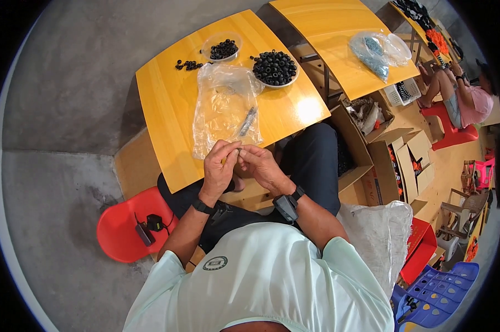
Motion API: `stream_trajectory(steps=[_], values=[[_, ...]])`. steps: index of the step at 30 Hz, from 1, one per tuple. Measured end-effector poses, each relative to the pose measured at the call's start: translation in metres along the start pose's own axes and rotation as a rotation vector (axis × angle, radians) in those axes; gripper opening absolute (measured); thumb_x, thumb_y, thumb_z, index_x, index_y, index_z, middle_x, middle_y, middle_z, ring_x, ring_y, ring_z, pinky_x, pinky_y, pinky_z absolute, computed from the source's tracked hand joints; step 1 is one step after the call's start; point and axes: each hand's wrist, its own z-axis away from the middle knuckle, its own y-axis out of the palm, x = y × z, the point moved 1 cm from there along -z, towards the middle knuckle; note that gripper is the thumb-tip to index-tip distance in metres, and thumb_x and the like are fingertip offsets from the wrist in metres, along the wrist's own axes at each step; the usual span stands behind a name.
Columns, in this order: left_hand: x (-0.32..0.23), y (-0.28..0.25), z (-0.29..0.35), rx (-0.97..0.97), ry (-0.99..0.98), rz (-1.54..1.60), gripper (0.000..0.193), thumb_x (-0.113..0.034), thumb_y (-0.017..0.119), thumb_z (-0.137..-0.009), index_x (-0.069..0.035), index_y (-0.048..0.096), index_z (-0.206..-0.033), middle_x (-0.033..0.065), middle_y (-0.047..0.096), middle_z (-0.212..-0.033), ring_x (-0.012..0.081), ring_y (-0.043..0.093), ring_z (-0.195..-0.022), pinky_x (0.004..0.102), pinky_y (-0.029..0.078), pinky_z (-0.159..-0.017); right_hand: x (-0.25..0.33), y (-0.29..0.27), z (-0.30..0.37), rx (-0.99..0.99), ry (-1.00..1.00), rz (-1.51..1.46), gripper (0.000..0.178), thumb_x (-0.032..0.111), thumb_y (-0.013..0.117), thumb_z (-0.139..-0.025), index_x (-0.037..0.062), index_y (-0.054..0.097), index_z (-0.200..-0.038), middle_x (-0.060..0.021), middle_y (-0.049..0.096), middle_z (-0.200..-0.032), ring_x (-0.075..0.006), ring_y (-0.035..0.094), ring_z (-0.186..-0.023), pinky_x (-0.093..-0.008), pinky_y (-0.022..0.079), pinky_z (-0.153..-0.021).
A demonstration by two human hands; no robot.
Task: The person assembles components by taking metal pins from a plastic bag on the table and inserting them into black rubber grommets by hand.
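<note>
My left hand [217, 170] and my right hand [264, 167] meet just off the near edge of the yellow table [169, 110]. Their fingertips are pinched together around something small and dark, too tiny to name. Just beyond them lies a clear plastic bag [207, 119], with a slim grey bundle [248, 122] at its right side. Further back, a clear bowl [238, 40] holds some small black ring-shaped parts [223, 50]. A fuller white bowl [287, 83] is heaped with similar black parts [274, 67]. Several loose black pieces [188, 65] lie left of the bowls.
To my left, a red stool [117, 235] bears a black charger-like device [145, 233]. Open cardboard boxes [380, 171] and a white sack [380, 235] stand at my right. A second yellow table [338, 33] carries a bag of blue-grey material [371, 55]. A person [474, 105] sits far right.
</note>
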Motion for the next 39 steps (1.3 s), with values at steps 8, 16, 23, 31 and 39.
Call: stream_trajectory(steps=[8, 16, 23, 31, 39], values=[[0.009, 0.007, 0.007, -0.056, 0.005, -0.019, 0.024, 0.000, 0.061, -0.093, 0.000, 0.069, -0.115, 0.0082, 0.057, -0.096, 0.0163, 0.060, -0.086, 0.0253, 0.050, -0.076, 0.001, 0.002, -0.001, 0.002, -0.015, -0.070, 0.018, 0.013, 0.062, -0.099, 0.0004, 0.065, -0.111, -0.0018, 0.065, -0.089, -0.0088, 0.058, -0.077, -0.0211, 0.049, -0.069], [0.015, 0.005, 0.006, -0.048, 0.049, -0.074, 0.032, 0.004, 0.060, -0.091, 0.000, 0.065, -0.122, 0.0133, 0.066, -0.116, 0.0223, 0.065, -0.105, 0.0294, 0.050, -0.092, 0.004, 0.010, 0.002, -0.084, 0.001, -0.064, 0.022, 0.013, 0.063, -0.098, -0.0005, 0.066, -0.115, -0.0018, 0.065, -0.090, -0.0088, 0.058, -0.077, -0.0219, 0.048, -0.069], [0.012, 0.009, 0.005, -0.004, 0.038, -0.074, 0.037, 0.003, 0.061, -0.090, -0.001, 0.063, -0.126, 0.0160, 0.068, -0.121, 0.0234, 0.066, -0.112, 0.0320, 0.051, -0.095, -0.003, -0.001, 0.000, -0.067, 0.032, -0.040, 0.026, 0.021, 0.062, -0.099, 0.0038, 0.067, -0.117, 0.0013, 0.066, -0.099, -0.0085, 0.057, -0.082, -0.0253, 0.045, -0.077], [0.017, 0.007, 0.000, 0.040, 0.130, -0.274, 0.040, 0.004, 0.063, -0.087, -0.002, 0.061, -0.127, 0.0181, 0.069, -0.117, 0.0300, 0.068, -0.108, 0.0344, 0.054, -0.091, 0.007, 0.000, -0.003, -0.135, 0.095, -0.009, 0.023, 0.020, 0.066, -0.096, 0.0029, 0.068, -0.110, -0.0004, 0.066, -0.091, -0.0089, 0.058, -0.078, -0.0222, 0.045, -0.068], [0.015, 0.005, -0.006, 0.027, 0.198, -0.332, 0.040, 0.005, 0.064, -0.086, -0.002, 0.062, -0.125, 0.0178, 0.069, -0.115, 0.0324, 0.069, -0.103, 0.0364, 0.055, -0.087, 0.021, 0.014, -0.001, -0.184, 0.060, 0.090, 0.025, 0.025, 0.069, -0.095, 0.0026, 0.071, -0.106, -0.0012, 0.067, -0.088, -0.0082, 0.058, -0.076, -0.0202, 0.044, -0.064]])
